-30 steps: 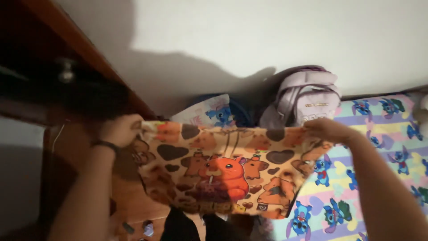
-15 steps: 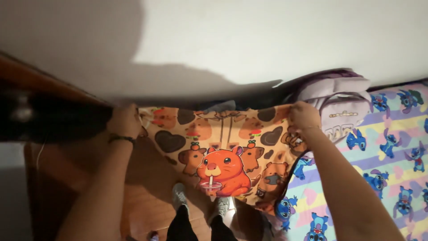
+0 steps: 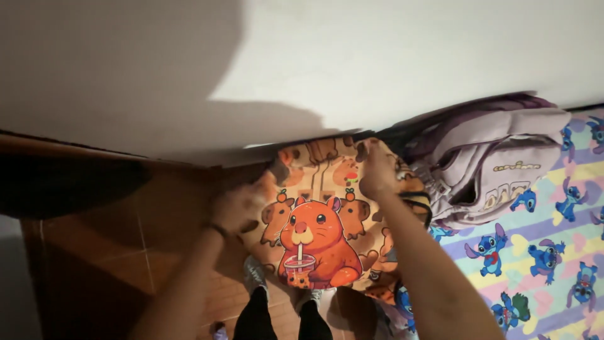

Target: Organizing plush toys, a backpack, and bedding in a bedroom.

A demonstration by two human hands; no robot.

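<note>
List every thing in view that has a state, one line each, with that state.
Printed cloth: held up in the air, hanging, partly gathered at the top.
Left hand: closed on the cloth's left top edge.
Right hand: closed on the cloth's right top edge.
Lilac backpack: lying on its side on the patterned bedsheet.

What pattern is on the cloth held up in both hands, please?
Head view: the cloth is tan-orange, printed with cartoon capybaras and dark hearts.
</note>
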